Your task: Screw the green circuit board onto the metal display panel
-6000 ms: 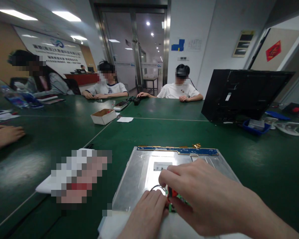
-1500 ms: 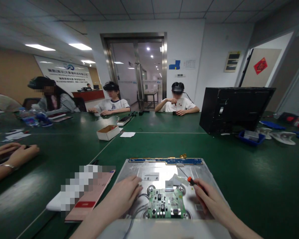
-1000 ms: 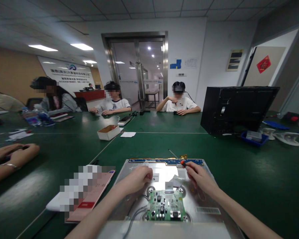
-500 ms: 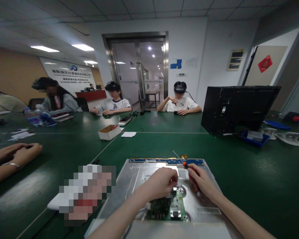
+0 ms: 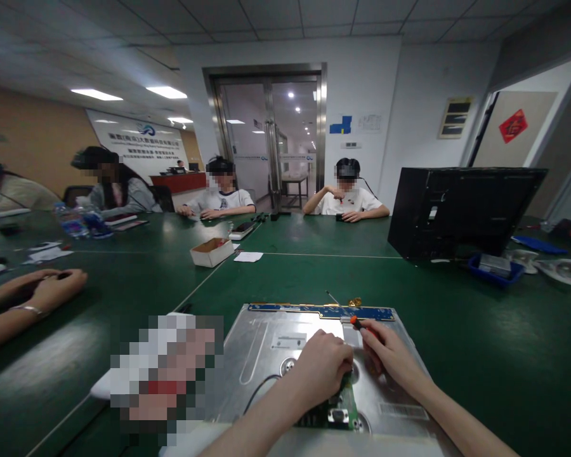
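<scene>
My left hand (image 5: 324, 363) is over the green circuit board (image 5: 347, 406), its fingers curled and pressed together. Whatever the fingertips pinch is hidden behind the hand. My right hand (image 5: 385, 348) grips a screwdriver (image 5: 356, 322) by its orange-and-black handle, the thin shaft pointing away to the upper left. Under both hands lies a flat display panel with its silver metal back (image 5: 252, 355) facing up. A narrow blue circuit strip (image 5: 290, 310) runs along its far edge. A dark cable (image 5: 257, 395) curves out to the left beneath my left forearm.
Left of the panel lies a pixelated item (image 5: 166, 362). Farther off stand an open small box (image 5: 212, 252) and a white paper (image 5: 248, 257). A black monitor (image 5: 461, 212) and a blue tray (image 5: 495, 270) are at right. Another person's hands (image 5: 57, 289) rest at left; others sit across the table.
My left hand has shifted right and slightly toward me, covering more of the green circuit board and exposing the cable. My right hand keeps the screwdriver in nearly the same pose.
</scene>
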A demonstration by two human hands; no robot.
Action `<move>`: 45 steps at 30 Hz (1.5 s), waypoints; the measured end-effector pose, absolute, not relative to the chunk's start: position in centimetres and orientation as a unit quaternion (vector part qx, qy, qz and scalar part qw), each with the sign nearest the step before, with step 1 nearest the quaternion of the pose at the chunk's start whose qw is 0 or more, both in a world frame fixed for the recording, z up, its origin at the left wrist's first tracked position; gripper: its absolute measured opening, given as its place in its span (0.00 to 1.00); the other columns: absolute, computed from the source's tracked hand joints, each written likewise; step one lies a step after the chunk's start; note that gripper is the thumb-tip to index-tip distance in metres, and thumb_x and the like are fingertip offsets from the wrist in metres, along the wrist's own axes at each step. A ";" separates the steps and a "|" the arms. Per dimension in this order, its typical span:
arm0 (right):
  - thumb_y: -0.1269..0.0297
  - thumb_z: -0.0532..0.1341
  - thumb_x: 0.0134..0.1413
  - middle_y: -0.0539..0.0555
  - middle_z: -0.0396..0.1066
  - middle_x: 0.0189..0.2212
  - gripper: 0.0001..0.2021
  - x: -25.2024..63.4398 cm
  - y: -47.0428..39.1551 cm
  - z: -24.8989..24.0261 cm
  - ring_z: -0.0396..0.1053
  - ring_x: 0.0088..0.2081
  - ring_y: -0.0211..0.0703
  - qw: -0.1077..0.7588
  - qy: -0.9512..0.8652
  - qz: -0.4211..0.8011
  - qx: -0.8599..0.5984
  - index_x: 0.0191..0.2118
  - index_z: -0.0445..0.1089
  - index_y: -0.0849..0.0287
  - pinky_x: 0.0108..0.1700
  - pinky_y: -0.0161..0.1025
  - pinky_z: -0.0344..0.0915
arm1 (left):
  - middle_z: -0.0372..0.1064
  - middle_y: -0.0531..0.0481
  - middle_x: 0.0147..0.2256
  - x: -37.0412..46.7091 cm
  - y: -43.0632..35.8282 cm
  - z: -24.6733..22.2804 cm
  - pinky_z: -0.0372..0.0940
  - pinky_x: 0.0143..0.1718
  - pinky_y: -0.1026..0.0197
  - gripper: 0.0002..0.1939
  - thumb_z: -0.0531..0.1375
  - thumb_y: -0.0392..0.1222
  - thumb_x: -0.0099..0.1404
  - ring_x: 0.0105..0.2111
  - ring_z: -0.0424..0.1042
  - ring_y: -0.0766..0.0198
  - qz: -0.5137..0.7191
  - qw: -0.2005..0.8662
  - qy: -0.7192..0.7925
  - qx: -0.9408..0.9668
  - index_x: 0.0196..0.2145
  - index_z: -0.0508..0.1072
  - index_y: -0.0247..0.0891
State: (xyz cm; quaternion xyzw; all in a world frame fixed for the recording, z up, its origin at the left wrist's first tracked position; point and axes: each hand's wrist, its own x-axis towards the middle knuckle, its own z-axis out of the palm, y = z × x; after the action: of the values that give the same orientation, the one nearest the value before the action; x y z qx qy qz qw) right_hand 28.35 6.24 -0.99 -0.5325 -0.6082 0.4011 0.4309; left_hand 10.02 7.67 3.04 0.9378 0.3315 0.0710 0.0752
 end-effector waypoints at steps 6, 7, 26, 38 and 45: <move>0.47 0.53 0.61 0.44 0.58 0.20 0.21 28.3 6.2 -1.1 0.56 0.17 0.35 0.431 -0.606 0.409 -0.530 0.47 0.69 0.58 0.19 0.33 0.54 | 0.76 0.46 0.35 10.0 7.3 3.3 0.62 0.38 0.56 0.08 0.57 0.30 0.66 0.38 0.74 0.55 0.064 0.063 0.321 0.943 0.34 0.76 0.36; 0.47 0.53 0.61 0.44 0.58 0.20 0.21 28.3 6.3 -1.1 0.56 0.17 0.35 0.431 -0.606 0.409 -0.529 0.47 0.69 0.58 0.19 0.33 0.54 | 0.75 0.46 0.35 9.9 7.3 3.3 0.62 0.38 0.56 0.08 0.57 0.30 0.66 0.38 0.74 0.54 0.064 0.062 0.318 0.944 0.34 0.75 0.36; 0.46 0.54 0.60 0.44 0.59 0.20 0.22 28.6 6.2 -1.0 0.58 0.18 0.36 0.419 -0.609 0.404 -0.539 0.49 0.69 0.58 0.20 0.33 0.55 | 0.76 0.49 0.31 9.8 7.6 1.8 0.61 0.39 0.58 0.09 0.59 0.26 0.62 0.34 0.74 0.58 0.112 0.035 0.320 0.940 0.31 0.75 0.37; 0.48 0.54 0.61 0.43 0.59 0.20 0.19 28.6 6.2 -1.0 0.58 0.17 0.35 0.425 -0.610 0.407 -0.531 0.45 0.68 0.59 0.19 0.33 0.55 | 0.76 0.48 0.32 9.8 7.6 2.1 0.61 0.38 0.58 0.08 0.59 0.28 0.64 0.35 0.74 0.57 0.110 0.062 0.343 0.931 0.32 0.76 0.37; 0.49 0.55 0.60 0.44 0.60 0.20 0.19 28.6 6.2 -1.2 0.59 0.17 0.36 0.431 -0.609 0.401 -0.531 0.46 0.69 0.59 0.18 0.33 0.56 | 0.75 0.49 0.33 9.7 7.3 2.7 0.61 0.38 0.59 0.06 0.60 0.29 0.65 0.36 0.72 0.57 0.108 0.078 0.331 0.934 0.33 0.76 0.37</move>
State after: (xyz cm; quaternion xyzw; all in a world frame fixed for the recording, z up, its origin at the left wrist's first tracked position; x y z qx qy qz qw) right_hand 28.65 6.24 -1.24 -0.5312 -0.6090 0.4014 0.4311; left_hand 9.70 7.28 2.74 0.9343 0.3306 0.1082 0.0777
